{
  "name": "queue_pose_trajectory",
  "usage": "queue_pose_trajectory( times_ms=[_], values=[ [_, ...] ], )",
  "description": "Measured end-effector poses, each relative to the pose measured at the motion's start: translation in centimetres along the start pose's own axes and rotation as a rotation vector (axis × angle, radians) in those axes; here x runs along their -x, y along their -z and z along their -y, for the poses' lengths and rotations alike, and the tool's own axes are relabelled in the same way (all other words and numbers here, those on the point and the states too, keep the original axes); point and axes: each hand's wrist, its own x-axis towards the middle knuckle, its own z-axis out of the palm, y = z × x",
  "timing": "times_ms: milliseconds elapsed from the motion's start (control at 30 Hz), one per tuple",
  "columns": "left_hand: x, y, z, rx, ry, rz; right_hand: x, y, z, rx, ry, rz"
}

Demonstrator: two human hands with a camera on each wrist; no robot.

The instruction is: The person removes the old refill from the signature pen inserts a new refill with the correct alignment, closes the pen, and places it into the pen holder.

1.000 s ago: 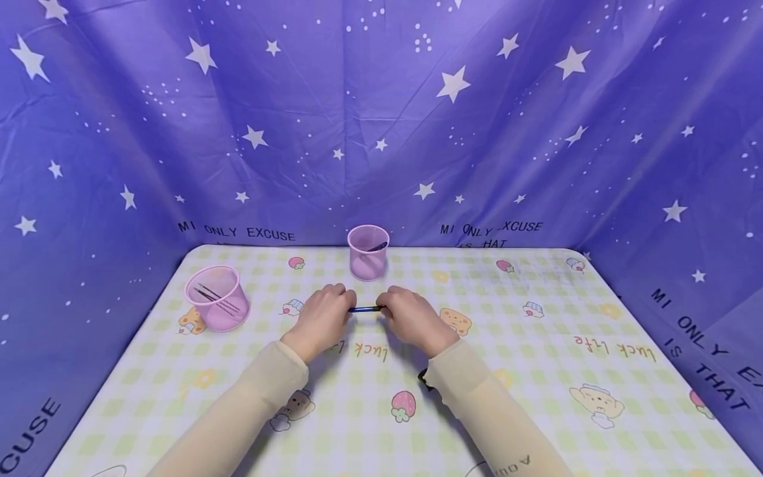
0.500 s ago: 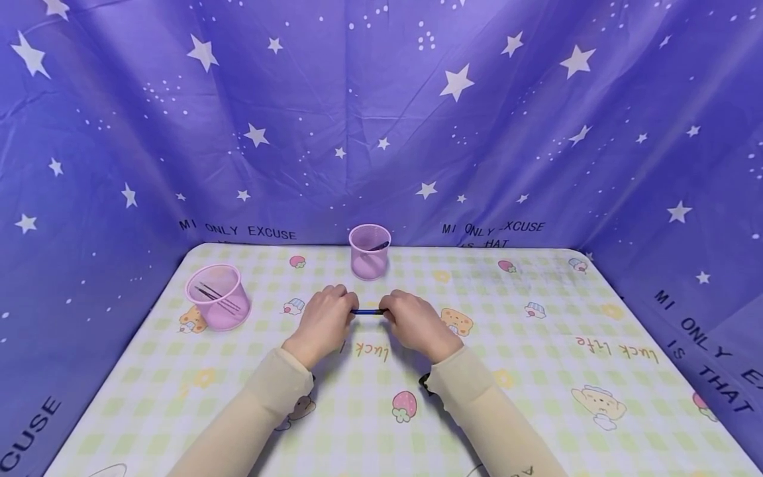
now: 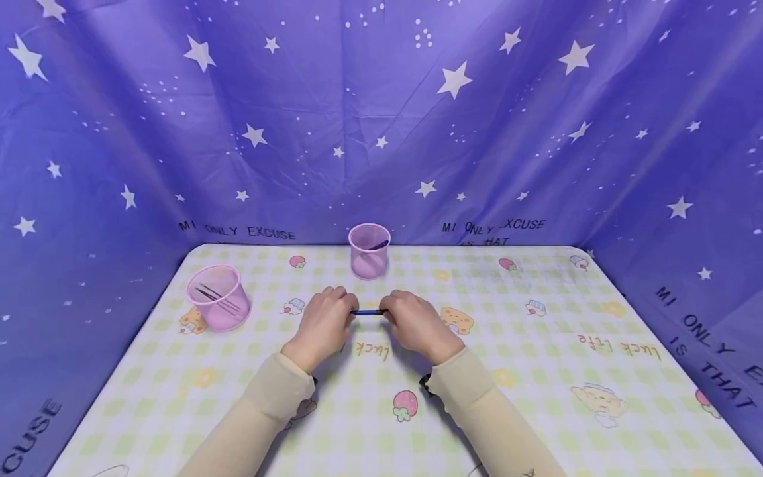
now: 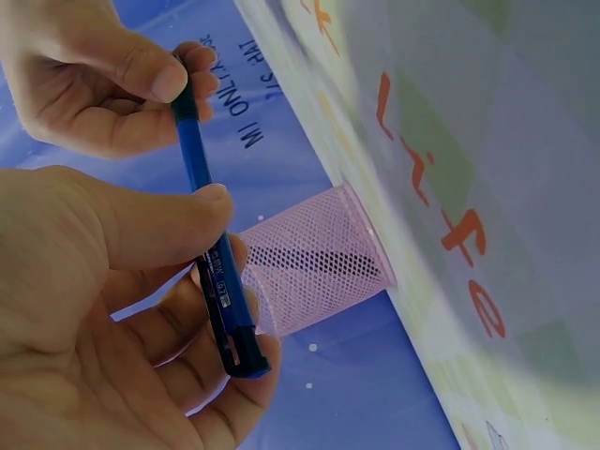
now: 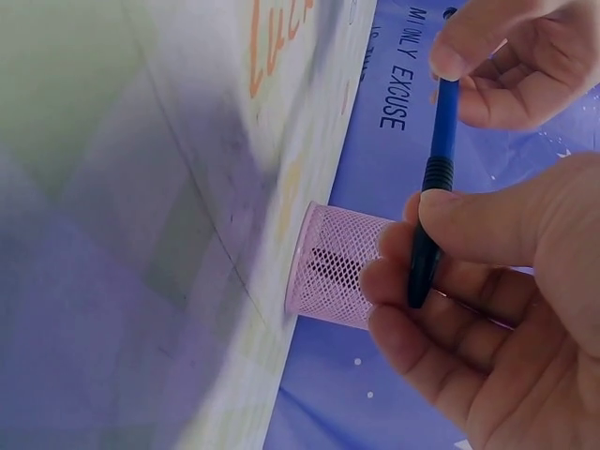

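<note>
Both hands hold one blue pen (image 3: pixel 369 312) level between them over the middle of the table. My left hand (image 3: pixel 324 326) pinches the clip end between thumb and fingers; the left wrist view shows the pen's clip and printed barrel (image 4: pixel 194 155). With thumb and fingers, my right hand (image 3: pixel 422 324) pinches the dark ribbed grip (image 5: pixel 438 174) near the tapered tip. Beyond the hands stands a pink mesh pen holder (image 3: pixel 369 263) with a dark pen inside.
At the left stands a second pink mesh holder (image 3: pixel 229 311) with several thin dark sticks in it. A checked, cartoon-printed cloth (image 3: pixel 512 411) covers the table. Purple star curtains (image 3: pixel 381 99) enclose the back and sides.
Both hands keep their hold on the pen and stay in nearly the same place. The pen has turned slightly, its clip side no longer showing gold marks in the head view.
</note>
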Motion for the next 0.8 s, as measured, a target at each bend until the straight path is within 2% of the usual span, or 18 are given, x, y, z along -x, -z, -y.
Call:
queue_pose_trajectory(
  times_ms=[800],
  values=[
    [0.27,0.32,0.42,-0.064,-0.029,0.076,0.11,-0.52,0.17,0.0,0.042,-0.02]
  ],
)
